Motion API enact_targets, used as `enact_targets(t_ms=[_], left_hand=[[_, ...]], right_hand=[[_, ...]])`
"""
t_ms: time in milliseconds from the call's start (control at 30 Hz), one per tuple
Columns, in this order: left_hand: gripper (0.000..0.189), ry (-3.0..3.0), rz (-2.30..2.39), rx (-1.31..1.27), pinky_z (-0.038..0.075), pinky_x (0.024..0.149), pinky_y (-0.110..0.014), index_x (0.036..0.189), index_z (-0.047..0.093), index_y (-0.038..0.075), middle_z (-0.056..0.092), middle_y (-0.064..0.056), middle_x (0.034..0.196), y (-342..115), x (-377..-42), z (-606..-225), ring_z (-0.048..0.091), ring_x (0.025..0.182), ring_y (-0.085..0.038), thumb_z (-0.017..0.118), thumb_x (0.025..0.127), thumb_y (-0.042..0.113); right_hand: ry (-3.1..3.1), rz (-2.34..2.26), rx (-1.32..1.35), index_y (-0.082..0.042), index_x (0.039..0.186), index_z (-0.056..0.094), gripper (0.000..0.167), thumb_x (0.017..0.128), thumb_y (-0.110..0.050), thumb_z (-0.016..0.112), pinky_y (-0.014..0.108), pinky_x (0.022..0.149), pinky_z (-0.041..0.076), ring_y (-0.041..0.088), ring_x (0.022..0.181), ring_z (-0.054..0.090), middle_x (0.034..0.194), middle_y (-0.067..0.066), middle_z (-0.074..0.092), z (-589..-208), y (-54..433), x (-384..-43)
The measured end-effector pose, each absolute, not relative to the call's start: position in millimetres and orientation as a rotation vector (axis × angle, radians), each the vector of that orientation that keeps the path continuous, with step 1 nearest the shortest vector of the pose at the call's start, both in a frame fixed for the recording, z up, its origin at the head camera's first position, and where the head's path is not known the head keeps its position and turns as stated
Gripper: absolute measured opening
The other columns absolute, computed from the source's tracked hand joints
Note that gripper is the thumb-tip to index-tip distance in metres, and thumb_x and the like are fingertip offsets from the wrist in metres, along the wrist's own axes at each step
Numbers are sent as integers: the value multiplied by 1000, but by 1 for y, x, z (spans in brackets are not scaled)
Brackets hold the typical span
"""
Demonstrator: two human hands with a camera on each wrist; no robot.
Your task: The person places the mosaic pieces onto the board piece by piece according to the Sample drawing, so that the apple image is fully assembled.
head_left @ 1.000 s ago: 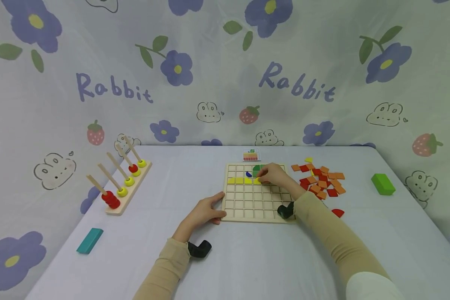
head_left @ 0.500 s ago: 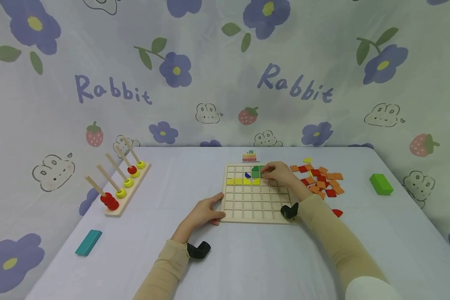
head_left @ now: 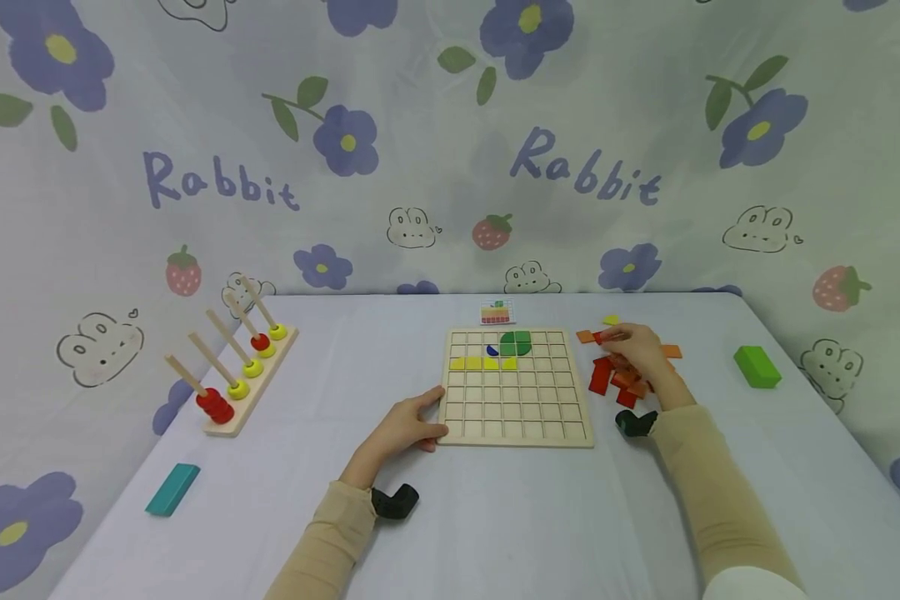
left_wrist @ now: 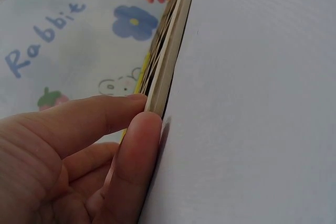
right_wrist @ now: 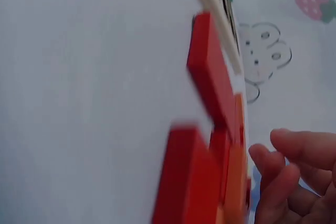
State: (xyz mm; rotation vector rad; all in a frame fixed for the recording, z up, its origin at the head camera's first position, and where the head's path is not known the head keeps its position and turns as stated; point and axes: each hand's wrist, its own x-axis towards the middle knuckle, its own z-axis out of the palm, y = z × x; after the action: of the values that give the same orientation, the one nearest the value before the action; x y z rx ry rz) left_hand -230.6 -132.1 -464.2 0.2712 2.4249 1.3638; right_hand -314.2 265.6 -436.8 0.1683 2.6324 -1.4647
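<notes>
A wooden grid board [head_left: 513,404] lies mid-table. Green rounded pieces [head_left: 515,342], a small dark blue piece [head_left: 492,351] and a row of yellow pieces [head_left: 471,363] sit in its upper squares. My left hand [head_left: 405,423] touches the board's left edge with spread thumb and finger; close up in the left wrist view, both fingertips press at the wooden edge. My right hand [head_left: 641,346] is over a pile of red and orange tiles [head_left: 624,379], partly hiding it. In the right wrist view its bent fingers [right_wrist: 286,142] hold nothing, beside red tiles [right_wrist: 210,72].
Behind the board lies a small pattern card [head_left: 497,312]. A bead abacus [head_left: 251,383] with upright pegs and a teal block [head_left: 172,489] stand at left. A bright green block [head_left: 757,367] is at far right. A yellow piece [head_left: 611,319] lies behind the pile.
My right hand has left the board's green pieces and moved right, onto the pile. Some red tiles there have shifted toward the near side. My left hand stays at the board's edge.
</notes>
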Motion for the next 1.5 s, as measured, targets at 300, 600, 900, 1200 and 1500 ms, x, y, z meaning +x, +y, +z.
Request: enact_targets(t_ms=[300, 600, 900, 1200, 1500], left_hand=[[72, 2431, 1360, 265, 49, 55, -25, 144, 34, 9, 55, -3, 53, -133, -231, -466, 58, 48, -12, 70, 82, 14], [72, 2424, 1366, 271, 50, 56, -25, 144, 34, 10, 56, -3, 53, -133, -232, -467, 58, 49, -12, 70, 82, 15], [72, 2420, 1366, 289, 51, 58, -26, 144, 34, 10, 55, -2, 52, -133, -231, -466, 58, 49, -12, 70, 82, 15], [72, 2424, 1367, 271, 50, 57, -25, 144, 34, 10, 55, -3, 52, -133, -231, -466, 58, 48, -12, 70, 82, 14], [71, 2423, 1367, 268, 50, 56, -25, 144, 34, 10, 55, -3, 52, -132, -231, -466, 58, 48, -12, 70, 82, 14]], right_hand=[[2727, -1316, 310, 0, 127, 52, 37, 91, -10, 53, 26, 58, 47, 22, 77, 52, 114, 21, 52, -440, 291, -312], [2817, -1196, 253, 1, 130, 50, 43, 88, -9, 57, 31, 66, 48, 32, 97, 47, 127, 25, 47, -441, 292, -313], [2910, -1163, 164, 1, 129, 50, 46, 86, -11, 61, 43, 83, 45, 37, 104, 47, 123, 25, 51, -439, 288, -311], [2730, -1477, -102, -8, 129, 52, 48, 85, -21, 67, 28, 69, 47, 24, 86, 50, 125, 17, 52, -433, 251, -314], [2670, -1336, -403, -9, 109, 66, 29, 83, -20, 70, 34, 78, 42, 24, 94, 52, 112, 9, 61, -433, 202, -324]])
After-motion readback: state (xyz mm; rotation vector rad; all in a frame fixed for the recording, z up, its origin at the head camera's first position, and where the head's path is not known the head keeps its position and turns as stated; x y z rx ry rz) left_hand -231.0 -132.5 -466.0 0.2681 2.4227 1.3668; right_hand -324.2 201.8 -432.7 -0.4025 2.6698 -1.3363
